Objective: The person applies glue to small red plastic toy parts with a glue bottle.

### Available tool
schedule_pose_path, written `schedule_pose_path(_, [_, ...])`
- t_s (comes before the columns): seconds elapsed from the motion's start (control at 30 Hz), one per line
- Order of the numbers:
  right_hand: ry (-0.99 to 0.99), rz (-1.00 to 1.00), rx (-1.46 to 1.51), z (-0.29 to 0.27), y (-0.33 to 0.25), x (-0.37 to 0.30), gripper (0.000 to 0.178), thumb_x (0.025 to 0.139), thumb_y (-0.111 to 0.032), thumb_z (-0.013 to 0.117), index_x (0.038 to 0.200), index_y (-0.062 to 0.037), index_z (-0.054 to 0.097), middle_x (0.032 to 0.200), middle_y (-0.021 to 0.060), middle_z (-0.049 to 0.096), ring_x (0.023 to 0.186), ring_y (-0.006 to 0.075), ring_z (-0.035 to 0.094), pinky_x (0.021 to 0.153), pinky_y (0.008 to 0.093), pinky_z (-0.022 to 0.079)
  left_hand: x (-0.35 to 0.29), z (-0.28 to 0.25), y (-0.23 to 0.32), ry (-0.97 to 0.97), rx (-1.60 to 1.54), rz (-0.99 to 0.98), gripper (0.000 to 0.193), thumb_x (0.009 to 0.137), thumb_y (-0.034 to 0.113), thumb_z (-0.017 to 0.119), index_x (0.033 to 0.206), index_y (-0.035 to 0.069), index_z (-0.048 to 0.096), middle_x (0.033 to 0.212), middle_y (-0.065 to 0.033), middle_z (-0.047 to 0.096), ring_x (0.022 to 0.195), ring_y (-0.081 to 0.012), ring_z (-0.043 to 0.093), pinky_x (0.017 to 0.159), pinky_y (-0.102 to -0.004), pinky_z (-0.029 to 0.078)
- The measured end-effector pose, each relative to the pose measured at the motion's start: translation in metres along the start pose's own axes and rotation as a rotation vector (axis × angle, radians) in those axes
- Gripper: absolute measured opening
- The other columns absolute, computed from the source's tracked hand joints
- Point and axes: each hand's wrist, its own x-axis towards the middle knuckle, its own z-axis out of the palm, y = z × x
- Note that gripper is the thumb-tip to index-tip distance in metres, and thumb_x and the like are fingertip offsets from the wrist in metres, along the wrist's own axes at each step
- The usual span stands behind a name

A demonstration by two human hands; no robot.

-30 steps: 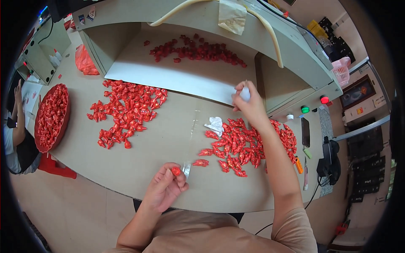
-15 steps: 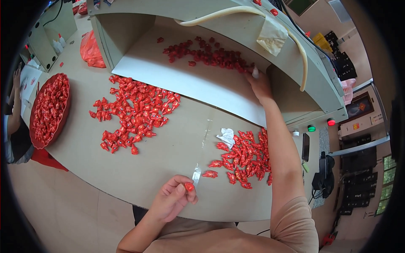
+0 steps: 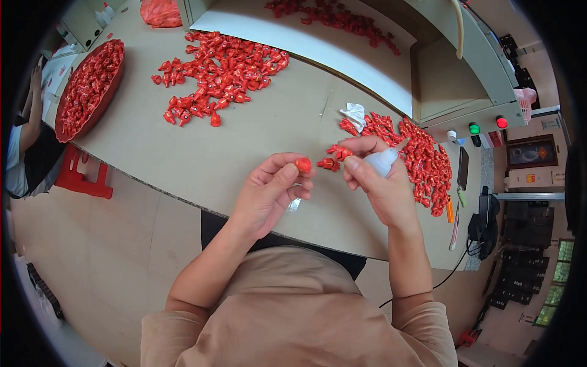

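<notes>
My left hand (image 3: 273,191) pinches a small rounded red piece (image 3: 302,164) between thumb and fingertips above the table front. Close by on its right, my right hand (image 3: 382,183) is closed round a small white squeeze bottle (image 3: 382,161) with a thin nozzle. Its thumb and forefinger also grip a red plastic figure part (image 3: 340,152). The two red pieces are apart. Just beyond my right hand spreads a pile of glossy red figure parts (image 3: 428,160), partly hidden by the hand. A crumpled white tissue (image 3: 354,116) lies at that pile's edge.
Another heap of red parts (image 3: 229,70) lies left of centre. A red basin (image 3: 119,73) full of them stands at the left edge, near another person's arm (image 3: 33,116). Dark red pieces (image 3: 342,21) lie inside the open-fronted box (image 3: 449,92) at the back.
My right hand has come back from the box to beside my left, bringing the bottle, and now also grips a red figure part. The left still holds its piece. The view has shifted.
</notes>
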Motion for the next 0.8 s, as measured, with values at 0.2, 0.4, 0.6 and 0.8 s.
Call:
schedule_pose_path(0.2, [-0.063, 0.022, -0.085, 0.012, -0.007, -0.016, 0.019, 0.09, -0.012, 0.062, 0.106, -0.0012, 0.062, 0.094, 0.0016, 0.061, 0.075, 0.0054, 0.053, 0.064, 0.0213, 0.044, -0.006, -0.003, -0.005, 0.026, 0.081, 0.045, 0.023, 0.094, 0.019, 0.059, 0.11, 0.003, 0.06, 0.1, -0.0073, 0.065, 0.082, -0.0116, 0.059, 0.075, -0.029, 0.051])
schedule_pose_path(0.4, [-0.042, 0.036, -0.294, 0.019, -0.014, -0.015, 0.018, 0.088, -0.014, 0.064, 0.102, -0.0024, 0.062, 0.088, -0.0004, 0.061, 0.074, 0.0041, 0.052, 0.064, 0.0213, 0.044, -0.008, 0.002, -0.006, 0.036, 0.115, 0.072, 0.021, 0.093, 0.016, 0.06, 0.109, 0.002, 0.06, 0.095, -0.0061, 0.065, 0.08, -0.0106, 0.059, 0.074, -0.0274, 0.051])
schedule_pose_path(0.6, [-0.061, 0.041, -0.346, 0.022, -0.016, -0.01, 0.019, 0.088, -0.012, 0.065, 0.103, -0.0007, 0.063, 0.088, 0.0024, 0.062, 0.072, 0.0066, 0.052, 0.061, 0.0212, 0.044, -0.006, 0.001, -0.007, 0.044, 0.197, 0.095, 0.018, 0.093, 0.015, 0.06, 0.106, 0.002, 0.061, 0.096, -0.006, 0.065, 0.078, -0.0121, 0.058, 0.074, -0.0283, 0.05])
schedule_pose_path(0.8, [-0.032, -0.023, -0.474, 0.026, -0.012, -0.01, 0.019, 0.088, -0.012, 0.066, 0.103, -0.0004, 0.062, 0.092, 0.004, 0.063, 0.075, 0.0076, 0.055, 0.064, 0.022, 0.046, -0.006, 0.004, -0.01, 0.096, 0.273, 0.158, 0.018, 0.091, 0.014, 0.063, 0.104, 0.002, 0.064, 0.094, -0.0039, 0.066, 0.082, -0.0096, 0.059, 0.075, -0.0242, 0.05])
